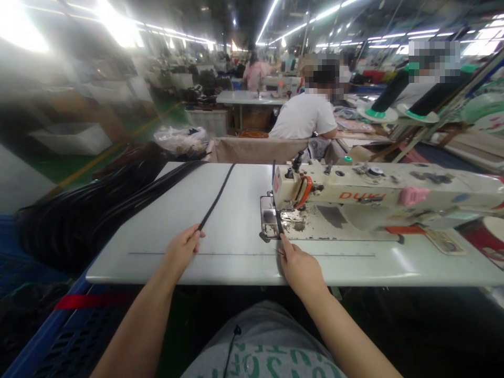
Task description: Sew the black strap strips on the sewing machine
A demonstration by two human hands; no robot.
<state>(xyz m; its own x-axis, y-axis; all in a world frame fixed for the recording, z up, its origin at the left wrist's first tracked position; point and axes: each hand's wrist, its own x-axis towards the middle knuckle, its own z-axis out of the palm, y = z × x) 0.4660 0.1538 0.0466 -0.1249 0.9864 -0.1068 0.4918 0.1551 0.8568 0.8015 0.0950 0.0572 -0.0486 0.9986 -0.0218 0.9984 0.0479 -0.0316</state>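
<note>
My left hand (pixel 183 249) is closed on the near end of a narrow black strap (pixel 218 198), which runs away from it across the white table to the far edge. Beside the needle area of the sewing machine (pixel 334 189), my right hand (pixel 298 261) pinches the near end of another black strap (pixel 280 223). That strap passes over the metal plate (pixel 269 216) and under the machine's head. Something small and thin, perhaps metal, shows at the right fingers, too small to name.
A thick bundle of black straps (pixel 129 197) hangs over the table's (pixel 165 268) left side, above a blue crate (pixel 66 336). Black thread cones (pixel 388 97) stand at the right rear. Behind a cloth-lined bin (pixel 252 150) sits a person in white (pixel 303 115).
</note>
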